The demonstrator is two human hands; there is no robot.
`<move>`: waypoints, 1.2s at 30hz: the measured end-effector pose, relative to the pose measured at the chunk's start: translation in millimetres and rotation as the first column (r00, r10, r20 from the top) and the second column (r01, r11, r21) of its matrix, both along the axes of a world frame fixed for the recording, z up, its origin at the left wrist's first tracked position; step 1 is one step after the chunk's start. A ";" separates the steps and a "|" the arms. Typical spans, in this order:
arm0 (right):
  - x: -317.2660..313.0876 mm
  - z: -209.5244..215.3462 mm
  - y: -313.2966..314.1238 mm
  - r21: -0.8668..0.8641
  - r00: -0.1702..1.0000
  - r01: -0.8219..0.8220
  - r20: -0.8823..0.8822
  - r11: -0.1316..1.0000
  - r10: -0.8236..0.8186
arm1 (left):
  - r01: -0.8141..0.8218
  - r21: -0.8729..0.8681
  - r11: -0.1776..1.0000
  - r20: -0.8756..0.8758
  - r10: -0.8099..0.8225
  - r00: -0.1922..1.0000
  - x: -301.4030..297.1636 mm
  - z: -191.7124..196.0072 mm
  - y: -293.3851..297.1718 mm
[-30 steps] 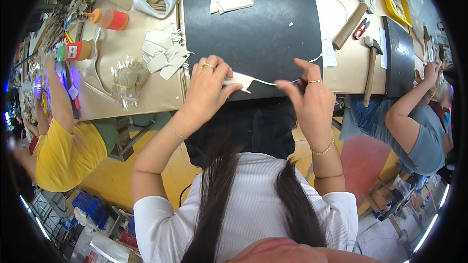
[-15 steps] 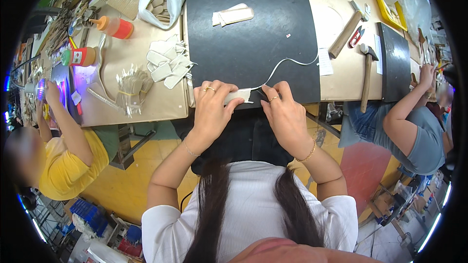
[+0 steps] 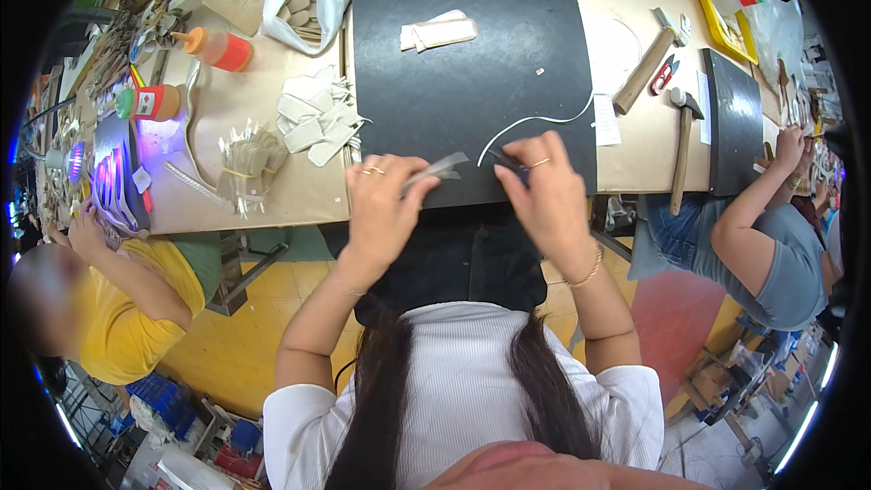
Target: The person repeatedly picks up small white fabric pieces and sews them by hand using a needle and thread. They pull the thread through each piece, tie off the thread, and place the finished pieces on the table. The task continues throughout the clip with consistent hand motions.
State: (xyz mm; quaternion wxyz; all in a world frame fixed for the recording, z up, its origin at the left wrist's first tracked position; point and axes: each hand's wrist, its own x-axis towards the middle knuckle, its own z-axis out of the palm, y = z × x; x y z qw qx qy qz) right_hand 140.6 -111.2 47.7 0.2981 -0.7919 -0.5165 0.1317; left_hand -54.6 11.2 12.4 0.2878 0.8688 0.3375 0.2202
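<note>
I note my left hand point(image 3: 386, 204) pinched on a pale strip point(image 3: 435, 170) at the black mat's point(image 3: 472, 63) six o'clock edge, my right hand point(image 3: 544, 191) closed on a white cord point(image 3: 535, 122) trailing toward two o'clock, presumably to keep both taut above the desk point(image 3: 263, 200).

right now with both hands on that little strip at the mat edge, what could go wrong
The white cord trails loose across the black mat from the right hand; it could snag or drag the folded pieces. The pale strip in the left hand sits at the mat's near edge, so a slip might drop it off the table.
</note>
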 end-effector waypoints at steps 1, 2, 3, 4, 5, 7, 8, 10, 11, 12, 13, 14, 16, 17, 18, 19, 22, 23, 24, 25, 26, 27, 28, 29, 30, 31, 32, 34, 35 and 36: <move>10.6 3.1 -0.1 0.005 0.998 0.039 -0.050 0.999 -0.039 | -0.026 -0.011 1.000 0.005 0.027 1.000 -5.6 3.9 7.0; 19.1 5.6 -0.6 -0.015 0.998 0.044 -0.051 0.999 -0.045 | -0.107 -0.029 0.994 -0.010 0.106 0.994 -11.7 8.1 14.9; 27.5 7.1 -0.6 0.011 0.998 0.034 -0.050 0.999 -0.033 | -0.181 -0.019 0.983 -0.016 0.181 0.983 -18.8 12.5 24.3; 34.9 4.6 3.7 0.018 1.000 0.001 0.019 1.000 -0.002 | -0.258 -0.138 0.956 -0.059 0.252 0.966 -27.7 17.5 38.8; 40.8 2.8 5.8 0.003 0.993 -0.078 0.086 0.997 0.077 | -0.339 -0.232 0.912 -0.109 0.322 0.940 -33.8 21.1 52.6; 48.9 -3.5 11.4 -0.065 0.960 -0.202 0.184 0.977 0.211 | -0.374 0.201 0.905 -0.163 0.407 0.899 -35.8 23.4 71.4; 50.2 -8.7 15.7 -0.111 0.950 -0.223 0.200 0.968 0.241 | -0.363 0.398 0.842 -0.187 0.462 0.867 -33.7 24.2 79.9; 52.7 -19.6 27.6 -0.078 0.947 -0.263 0.167 0.962 0.273 | -0.296 0.385 0.874 -0.091 0.356 0.930 -17.0 22.3 92.2; 52.1 -23.9 31.5 -0.082 0.947 -0.278 0.144 0.957 0.287 | -0.262 0.383 0.886 -0.041 0.300 0.953 -3.9 19.7 96.3; 51.7 -26.8 33.7 -0.076 0.945 -0.283 0.152 0.956 0.291 | -0.178 0.310 0.934 0.001 0.186 0.982 14.8 14.2 100.0; 51.4 -28.9 35.8 -0.090 0.943 -0.282 0.155 0.955 0.293 | -0.087 0.258 0.962 0.068 0.072 0.995 36.6 7.4 103.2; 51.5 -29.7 36.9 -0.134 0.947 -0.264 0.150 0.955 0.283 | -0.032 0.261 0.965 0.073 0.013 0.997 59.7 0.5 106.4; 49.8 -28.8 36.7 -0.106 0.948 -0.250 0.173 0.962 0.266 | 0.036 0.297 0.954 0.070 -0.059 0.996 95.0 -9.5 115.8; 49.1 -27.0 35.3 -0.109 0.952 -0.232 0.180 0.967 0.248 | 0.052 0.319 0.946 0.050 -0.072 0.996 108.6 -13.3 120.2; 49.9 -24.2 33.4 -0.082 0.966 -0.212 0.132 0.974 0.221 | 0.073 0.334 0.940 0.021 -0.085 0.996 117.3 -15.9 122.6; 50.7 -21.0 30.9 -0.057 0.978 -0.190 0.081 0.980 0.194 | 0.091 0.332 0.939 -0.008 -0.094 0.996 121.7 -17.3 124.3; 54.1 -11.9 26.3 0.092 0.991 -0.121 -0.048 0.988 0.126 | 0.136 0.300 0.944 -0.097 -0.111 0.989 124.5 -14.9 127.1; 55.0 -9.3 25.6 0.154 0.990 -0.094 -0.089 0.984 0.109 | 0.133 0.291 0.947 -0.103 -0.108 0.989 121.9 -13.1 124.9; 56.0 -6.7 24.7 0.161 0.991 -0.066 -0.102 0.985 0.083 | 0.131 0.283 0.950 -0.106 -0.105 0.989 118.4 -11.3 121.5; 57.2 -4.0 23.6 0.167 0.991 -0.040 -0.117 0.985 0.060 | 0.142 0.283 0.948 -0.119 -0.112 0.987 114.6 -9.6 117.2; 58.4 -1.5 22.7 0.168 0.991 -0.012 -0.132 0.986 0.035 | 0.152 0.285 0.946 -0.126 -0.121 0.985 109.6 -8.0 112.0; 59.5 1.0 21.4 0.140 0.985 0.024 -0.170 0.990 0.000 | 0.163 0.287 0.944 -0.133 -0.129 0.983 105.2 -6.7 106.7; 60.4 3.5 19.8 0.104 0.977 0.063 -0.208 0.993 -0.040 | 0.171 0.280 0.945 -0.122 -0.141 0.982 100.8 -5.2 101.6; 60.9 5.8 18.3 0.065 0.966 0.102 -0.245 0.993 -0.083 | 0.180 0.271 0.946 -0.112 -0.155 0.982 96.3 -3.6 96.6; 61.3 7.2 17.9 0.078 0.959 0.113 -0.268 0.991 -0.088 | 0.188 0.249 0.950 -0.111 -0.165 0.980 92.5 -1.7 91.8; 61.6 9.1 16.2 0.019 0.942 0.134 -0.312 0.991 -0.121 | 0.181 0.272 0.945 -0.064 -0.170 0.983 89.1 0.6 87.6; 63.2 11.8 13.8 -0.039 0.922 0.151 -0.354 0.988 -0.155 | 0.173 0.283 0.943 -0.026 -0.172 0.985 86.2 3.5 84.1; 63.5 14.3 12.0 -0.104 0.912 0.159 -0.367 0.982 -0.186 | 0.165 0.282 0.945 0.020 -0.178 0.984 78.2 10.6 76.1; 64.0 15.2 11.7 -0.111 0.923 0.152 -0.340 0.982 -0.181 | 0.166 0.270 0.949 0.030 -0.180 0.983 73.0 14.1 71.1; 64.2 15.9 11.3 -0.127 0.929 0.147 -0.324 0.981 -0.182 | 0.165 0.250 0.954 0.039 -0.180 0.983 67.4 16.9 65.3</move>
